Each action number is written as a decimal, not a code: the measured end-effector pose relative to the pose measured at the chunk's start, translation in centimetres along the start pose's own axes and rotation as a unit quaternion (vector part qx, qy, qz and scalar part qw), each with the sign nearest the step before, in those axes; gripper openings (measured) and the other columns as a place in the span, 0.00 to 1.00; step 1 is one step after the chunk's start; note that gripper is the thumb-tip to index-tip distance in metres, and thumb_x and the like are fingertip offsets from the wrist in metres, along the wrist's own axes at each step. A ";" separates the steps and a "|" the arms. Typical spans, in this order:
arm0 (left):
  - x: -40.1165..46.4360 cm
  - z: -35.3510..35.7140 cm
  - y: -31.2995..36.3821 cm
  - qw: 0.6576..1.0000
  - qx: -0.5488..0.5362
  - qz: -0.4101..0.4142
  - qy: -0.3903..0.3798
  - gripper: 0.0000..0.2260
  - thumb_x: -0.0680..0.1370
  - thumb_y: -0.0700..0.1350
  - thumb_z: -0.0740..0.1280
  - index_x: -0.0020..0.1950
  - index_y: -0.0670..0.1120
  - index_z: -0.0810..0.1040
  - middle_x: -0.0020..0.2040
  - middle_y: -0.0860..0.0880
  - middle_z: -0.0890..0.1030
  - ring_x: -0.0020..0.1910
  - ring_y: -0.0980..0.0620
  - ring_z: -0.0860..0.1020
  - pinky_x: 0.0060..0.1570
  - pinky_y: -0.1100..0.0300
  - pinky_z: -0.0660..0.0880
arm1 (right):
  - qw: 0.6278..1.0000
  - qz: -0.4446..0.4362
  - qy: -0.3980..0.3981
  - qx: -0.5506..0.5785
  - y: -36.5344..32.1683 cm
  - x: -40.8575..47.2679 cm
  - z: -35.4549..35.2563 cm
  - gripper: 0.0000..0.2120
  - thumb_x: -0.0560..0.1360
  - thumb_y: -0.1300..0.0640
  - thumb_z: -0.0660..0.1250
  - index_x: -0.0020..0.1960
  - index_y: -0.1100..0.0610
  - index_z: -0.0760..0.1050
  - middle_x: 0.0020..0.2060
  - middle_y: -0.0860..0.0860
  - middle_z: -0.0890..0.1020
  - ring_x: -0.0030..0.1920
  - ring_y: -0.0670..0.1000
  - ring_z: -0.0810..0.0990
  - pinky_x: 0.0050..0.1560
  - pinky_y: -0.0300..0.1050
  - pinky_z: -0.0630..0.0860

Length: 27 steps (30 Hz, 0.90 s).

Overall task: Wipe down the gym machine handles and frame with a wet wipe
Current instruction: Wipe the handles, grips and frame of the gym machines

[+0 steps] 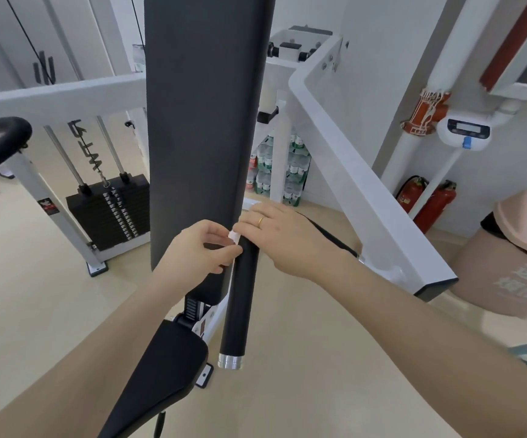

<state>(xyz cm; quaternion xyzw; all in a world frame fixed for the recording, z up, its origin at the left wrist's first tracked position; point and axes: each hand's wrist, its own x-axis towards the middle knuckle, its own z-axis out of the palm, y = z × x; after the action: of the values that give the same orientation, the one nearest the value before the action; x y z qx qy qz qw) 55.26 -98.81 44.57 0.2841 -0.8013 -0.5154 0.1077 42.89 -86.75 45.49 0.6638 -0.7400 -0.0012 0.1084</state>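
A black padded handle (240, 298) with a silver end cap hangs down in front of the tall black back pad (199, 121). A small white wet wipe (234, 238) sits at the handle's upper end. My left hand (197, 251) pinches the wipe against the handle from the left. From the right, my right hand (282, 238) reaches over the handle's top; its fingertips touch the wipe, and whether they grip it is hidden. The machine's white frame (350, 153) slopes down to the right behind my hands. The black seat pad (164, 368) lies below.
A black weight stack (110, 210) with steel guide rods stands at the left. Another black curved handle (0, 140) juts in at far left. Red fire extinguishers (429, 200), a pink bin (508, 254) and bottled water packs (290, 165) sit against the wall.
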 end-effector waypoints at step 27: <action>1.2 -3.4 -2.0 0.983 -0.102 0.034 -0.146 0.09 0.78 0.39 0.62 0.52 0.52 0.78 0.52 0.54 0.80 0.52 0.60 0.76 0.51 0.65 0.73 | 0.546 0.609 0.184 0.545 -7.8 3.3 0.9 0.22 0.74 0.48 0.65 0.61 0.62 0.71 0.52 0.56 0.79 0.51 0.55 0.79 0.46 0.46 0.76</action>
<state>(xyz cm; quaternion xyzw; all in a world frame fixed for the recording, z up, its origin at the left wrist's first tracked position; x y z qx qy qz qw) 56.59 -102.68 44.21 0.1661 -0.7606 -0.6267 0.0356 50.09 -91.01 43.97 -0.0290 -0.7890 0.5909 -0.1655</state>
